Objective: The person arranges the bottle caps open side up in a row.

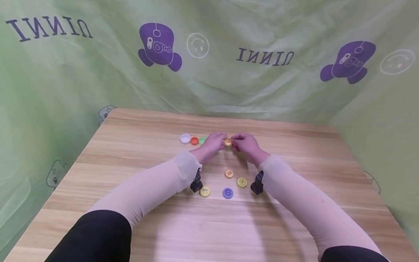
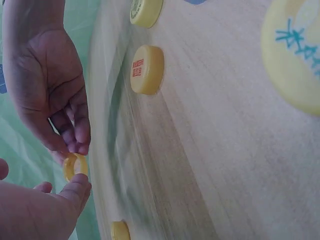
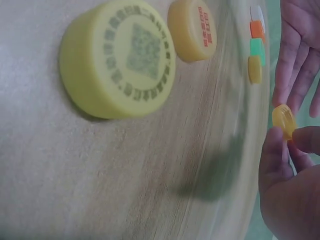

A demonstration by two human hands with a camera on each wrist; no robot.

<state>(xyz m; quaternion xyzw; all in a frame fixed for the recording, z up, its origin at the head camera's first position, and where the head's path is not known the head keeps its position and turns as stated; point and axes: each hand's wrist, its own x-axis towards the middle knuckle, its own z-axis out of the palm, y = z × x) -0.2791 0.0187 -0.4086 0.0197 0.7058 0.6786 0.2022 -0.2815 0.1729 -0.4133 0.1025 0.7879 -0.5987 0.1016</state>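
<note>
An orange-yellow bottle cap (image 1: pixel 228 141) is held up between both hands above the far part of the table, its hollow side showing in the right wrist view. The right hand (image 1: pixel 246 143) pinches it between thumb and fingertips. From the other side the left hand (image 1: pixel 212 143) reaches to the cap's rim with straight, spread fingers (image 3: pixel 286 75); its palm shows in the right wrist view. Left of the hands stands a row of caps: white (image 1: pixel 185 138), orange-red (image 1: pixel 194 141), green (image 1: pixel 202 140) and yellow (image 3: pixel 255 69), the last hidden behind the left hand in the head view.
Nearer the person lie an orange cap with red print (image 1: pixel 229 174), a yellow cap with a square code (image 1: pixel 242 182), a blue-purple cap (image 1: pixel 227 193) and a pale yellow cap (image 1: pixel 204 191). A printed green curtain (image 1: pixel 209 91) hangs behind the wooden table (image 1: pixel 209 233).
</note>
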